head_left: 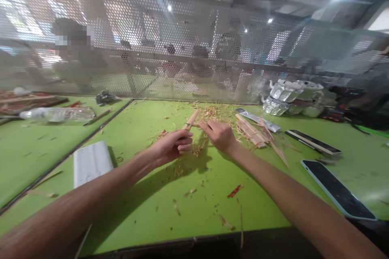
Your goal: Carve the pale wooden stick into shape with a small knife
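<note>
My left hand (176,144) is closed around a pale strip of wood (193,117), whose upper end points up and away from me. My right hand (221,135) grips what looks like a small carving knife (196,126), mostly hidden by the fingers. Its short dark blade lies across the wood just above my left thumb. Wood shavings (209,112) are scattered on the green table (170,230) beneath and beyond both hands.
Right of my hands lie wood pieces (253,129), a metal ruler-like strip (258,120), a black case (313,141) and a phone (338,190). Foil-like containers (282,95) stand behind. Leftward are a white block (92,162) and a plastic bottle (60,114). A perforated screen (182,28) rises at the back.
</note>
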A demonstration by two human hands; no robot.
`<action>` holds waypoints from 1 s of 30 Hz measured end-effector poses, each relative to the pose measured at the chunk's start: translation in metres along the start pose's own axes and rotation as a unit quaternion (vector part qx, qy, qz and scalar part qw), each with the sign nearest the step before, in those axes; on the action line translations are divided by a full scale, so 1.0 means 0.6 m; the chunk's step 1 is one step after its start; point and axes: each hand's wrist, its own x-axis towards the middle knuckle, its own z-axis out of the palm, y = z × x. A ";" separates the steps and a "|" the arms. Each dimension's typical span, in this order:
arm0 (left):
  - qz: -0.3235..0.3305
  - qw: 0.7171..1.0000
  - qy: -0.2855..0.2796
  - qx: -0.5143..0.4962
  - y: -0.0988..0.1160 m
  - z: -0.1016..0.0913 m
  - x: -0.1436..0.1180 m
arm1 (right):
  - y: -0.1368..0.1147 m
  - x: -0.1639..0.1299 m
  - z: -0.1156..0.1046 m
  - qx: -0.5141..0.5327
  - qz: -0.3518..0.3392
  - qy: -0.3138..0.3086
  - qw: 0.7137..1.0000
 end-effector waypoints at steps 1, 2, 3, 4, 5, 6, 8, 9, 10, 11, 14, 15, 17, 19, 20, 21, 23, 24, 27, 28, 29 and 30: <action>0.007 1.000 0.004 0.003 0.001 0.000 -0.001 | -0.004 0.006 -0.004 0.018 0.013 -0.019 1.000; 0.015 1.000 0.007 0.011 0.002 0.002 -0.002 | -0.010 0.013 -0.008 0.037 0.034 -0.040 0.998; 0.024 0.999 0.009 0.029 0.002 0.004 -0.004 | -0.017 0.020 -0.014 0.055 0.063 -0.062 0.995; 0.030 0.998 0.009 0.057 0.001 0.007 -0.006 | -0.025 0.027 -0.021 0.069 0.098 -0.085 0.989; 0.036 0.995 0.011 0.092 0.000 0.010 -0.008 | -0.034 0.033 -0.027 0.077 0.136 -0.107 0.982; 0.042 0.991 0.016 0.128 -0.002 0.013 -0.009 | -0.041 0.039 -0.033 0.080 0.171 -0.126 0.974; 0.053 0.981 0.030 0.185 -0.006 0.019 -0.011 | -0.054 0.048 -0.042 0.074 0.215 -0.148 0.962; 0.060 0.977 0.036 0.200 -0.007 0.021 -0.012 | -0.059 0.051 -0.045 0.067 0.226 -0.150 0.960; 0.069 0.976 0.040 0.205 -0.008 0.022 -0.011 | -0.062 0.053 -0.048 0.061 0.233 -0.147 0.959; 0.076 0.976 0.038 0.203 -0.008 0.022 -0.010 | -0.065 0.054 -0.050 0.056 0.234 -0.142 0.960; 0.083 0.979 0.020 0.185 -0.009 0.016 -0.005 | -0.074 0.057 -0.055 0.054 0.230 -0.135 0.962; 0.087 0.979 0.019 0.181 -0.010 0.014 -0.003 | -0.077 0.059 -0.056 0.054 0.231 -0.136 0.962; 0.095 0.979 0.033 0.176 -0.013 0.010 0.001 | -0.084 0.066 -0.055 0.048 0.239 -0.136 0.960; 0.105 0.979 0.061 0.163 -0.016 0.008 0.004 | -0.090 0.076 -0.050 0.039 0.243 -0.131 0.960; 0.104 0.980 0.077 0.152 -0.018 0.008 0.005 | -0.091 0.082 -0.045 0.035 0.241 -0.128 0.961; 0.100 0.981 0.092 0.139 -0.019 0.009 0.006 | -0.092 0.088 -0.041 0.028 0.237 -0.128 0.963; 0.091 0.982 0.113 0.117 -0.020 0.011 0.007 | -0.091 0.101 -0.029 0.013 0.229 -0.137 0.964; 0.085 0.983 0.120 0.109 -0.019 0.012 0.008 | -0.090 0.108 -0.024 0.006 0.225 -0.143 0.964; 0.076 0.984 0.141 0.077 -0.011 0.012 0.014 | -0.087 0.129 -0.008 -0.007 0.217 -0.150 0.965; 0.076 0.984 0.147 0.058 -0.007 0.010 0.016 | -0.086 0.136 -0.004 -0.008 0.211 -0.150 0.966; 0.077 0.985 0.150 0.037 -0.003 0.009 0.017 | -0.084 0.145 -0.001 -0.009 0.202 -0.150 0.968; 0.081 0.985 0.153 0.016 0.001 0.009 0.017 | -0.081 0.153 0.000 -0.007 0.184 -0.154 0.971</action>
